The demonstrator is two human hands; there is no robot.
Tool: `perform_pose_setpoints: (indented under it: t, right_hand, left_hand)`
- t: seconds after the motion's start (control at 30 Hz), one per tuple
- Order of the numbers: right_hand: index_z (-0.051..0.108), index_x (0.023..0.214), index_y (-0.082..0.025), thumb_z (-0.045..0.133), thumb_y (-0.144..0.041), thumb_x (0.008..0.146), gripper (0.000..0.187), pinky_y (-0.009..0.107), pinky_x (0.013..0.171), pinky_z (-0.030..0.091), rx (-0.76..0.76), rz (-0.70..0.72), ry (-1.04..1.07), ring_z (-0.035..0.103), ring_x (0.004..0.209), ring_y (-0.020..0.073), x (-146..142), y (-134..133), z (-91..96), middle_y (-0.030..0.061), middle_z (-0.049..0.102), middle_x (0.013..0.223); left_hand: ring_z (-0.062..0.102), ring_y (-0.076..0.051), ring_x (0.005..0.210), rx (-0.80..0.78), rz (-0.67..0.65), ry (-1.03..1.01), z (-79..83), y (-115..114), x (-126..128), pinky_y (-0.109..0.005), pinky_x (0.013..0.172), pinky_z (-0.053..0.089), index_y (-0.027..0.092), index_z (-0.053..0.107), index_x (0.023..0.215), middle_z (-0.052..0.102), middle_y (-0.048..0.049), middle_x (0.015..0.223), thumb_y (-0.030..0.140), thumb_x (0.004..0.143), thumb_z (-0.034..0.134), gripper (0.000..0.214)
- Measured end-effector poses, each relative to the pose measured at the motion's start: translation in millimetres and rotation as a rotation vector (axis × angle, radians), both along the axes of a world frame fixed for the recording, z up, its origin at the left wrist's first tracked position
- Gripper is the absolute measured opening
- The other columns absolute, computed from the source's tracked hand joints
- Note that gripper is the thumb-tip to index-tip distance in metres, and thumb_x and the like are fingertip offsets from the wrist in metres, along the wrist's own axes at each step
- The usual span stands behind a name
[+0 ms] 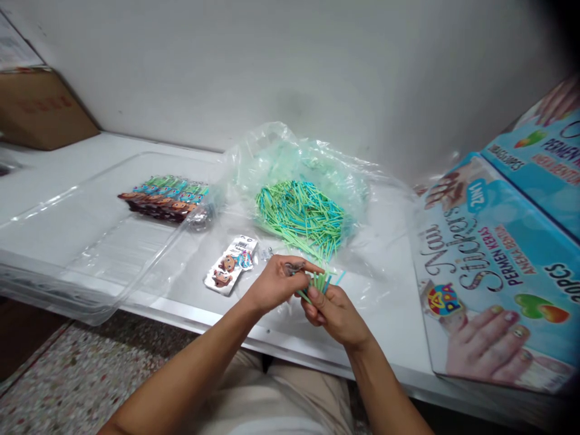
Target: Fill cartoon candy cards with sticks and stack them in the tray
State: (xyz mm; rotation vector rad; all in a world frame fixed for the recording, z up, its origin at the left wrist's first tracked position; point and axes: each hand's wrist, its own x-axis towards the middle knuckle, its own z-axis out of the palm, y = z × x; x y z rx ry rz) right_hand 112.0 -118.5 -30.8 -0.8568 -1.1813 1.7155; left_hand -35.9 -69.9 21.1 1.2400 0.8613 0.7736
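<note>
- Right hand [334, 311]: fingers clamped on a small bundle of green and blue sticks [321, 281], thumb pressed across it.
- Left hand [280, 279]: thumb and forefinger at the bundle's upper left; whether they grip it cannot be told.
- Bundle position: between the two hands, over the front part of the white table [389, 338]. Both forearms cross the table's front edge.
- Loose sticks [303, 214]: heaped in an open clear bag [281, 142], just beyond the hands; the nearest stick ends reach close to the fingers.
- Printed packets [229, 269]: lying flat left of the left hand, apart from it, set in from the front edge.
- Clear plastic tub [93, 314]: further left; its near corner projects past the front edge. A stack of packets [170, 199] sits at its inner right side.
- Blue printed box [489, 254]: at right, well apart from the right hand; white tabletop shows between.
- Cardboard carton [45, 109]: far left, against the wall [272, 60].
</note>
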Motion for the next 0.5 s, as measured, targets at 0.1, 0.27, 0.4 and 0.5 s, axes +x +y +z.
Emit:
perform_pose_setpoints:
  t: [0.1, 0.27, 0.4, 0.5]
  right_hand:
    - [0.056, 0.076, -0.014, 0.053, -0.047, 0.09, 0.036, 0.021, 0.042, 0.021, 0.001, 0.003, 0.006, 0.028, 0.045, 0.0048, 0.4, 0.1, 1.1, -0.005, 0.041, 0.057]
    - [0.058, 0.08, -0.014, 0.054, -0.047, 0.09, 0.034, 0.022, 0.043, 0.021, -0.006, 0.017, -0.01, 0.029, 0.045, 0.0053, 1.2, -1.0, 1.2, -0.0043, 0.042, 0.058]
    - [0.057, 0.08, -0.015, 0.054, -0.046, 0.09, 0.033, 0.021, 0.043, 0.022, 0.003, 0.028, -0.006, 0.029, 0.045, 0.0052, 0.5, -2.1, 0.6, -0.0044, 0.043, 0.058]
    - [0.053, 0.073, -0.015, 0.052, -0.045, 0.092, 0.035, 0.021, 0.044, 0.022, 0.01, 0.033, -0.01, 0.029, 0.045, 0.0051, -1.1, -2.8, 0.8, -0.005, 0.041, 0.056]
  left_hand:
    - [0.052, -0.009, 0.054, -0.012, -0.028, -0.018, -0.1, 0.1, -0.1, -0.02, 0.053, 0.043, 0.01, 0.072, 0.079, 0.059, -0.0008, 0.06, 0.025, 0.067, 0.065, 0.021]
    - [0.052, -0.009, 0.054, 0.024, -0.018, -0.02, -0.1, -0.8, -0.9, -0.019, 0.05, 0.041, 0.01, 0.072, 0.076, 0.061, -0.0019, 0.061, 0.03, 0.067, 0.071, 0.022]
    - [0.049, -0.008, 0.051, 0.026, -0.008, 0.007, 1.0, -1.8, -0.9, -0.018, 0.047, 0.04, 0.01, 0.068, 0.071, 0.057, 0.0002, 0.057, 0.027, 0.068, 0.066, 0.017]
    - [0.049, -0.008, 0.048, -0.001, 0.059, 0.023, 1.1, -2.2, -0.6, -0.019, 0.046, 0.04, 0.013, 0.062, 0.065, 0.053, 0.0027, 0.054, 0.022, 0.067, 0.06, 0.01]
